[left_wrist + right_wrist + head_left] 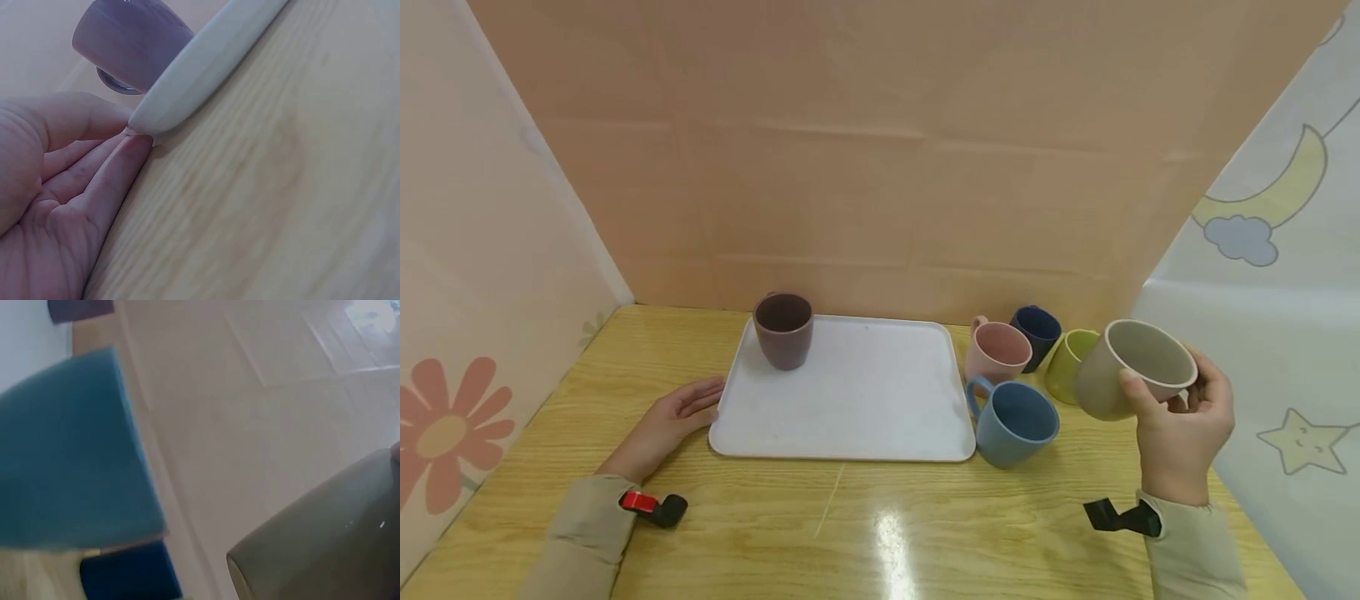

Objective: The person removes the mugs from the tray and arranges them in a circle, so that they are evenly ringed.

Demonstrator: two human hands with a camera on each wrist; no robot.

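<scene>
- six mugs in view, five standing upright and one up in the air!
- over on the right, in the right hand, the grey-beige mug, tilted above the wooden table, base towards the lower left of the head view, mouth up and to the right
- curled around the side of that mug, with thumb pressed to the outer wall just under the near rim; cannot tell the exact place of the hidden fingertips
- across to the left, the left hand, right at the left edge of the white tray, pinching the rim between thumb above and fingertips low by the table, opened barely wider than the rim itself
- on that tray, in the far left corner, a plum mug, handle towards the tan backdrop
- just beside the tray's right edge, a blue mug, handle towards the tray; cannot tell whether touching
- behind that, a pink mug, with a navy mug close by, further back
- next along, a yellow-green mug, partly covered by the held one in the head view
- at both wrists, beyond beige sleeves, black straps, with red on the left one
- out at the sides, a printed flower on the left, a moon, cloud and star on the right
</scene>
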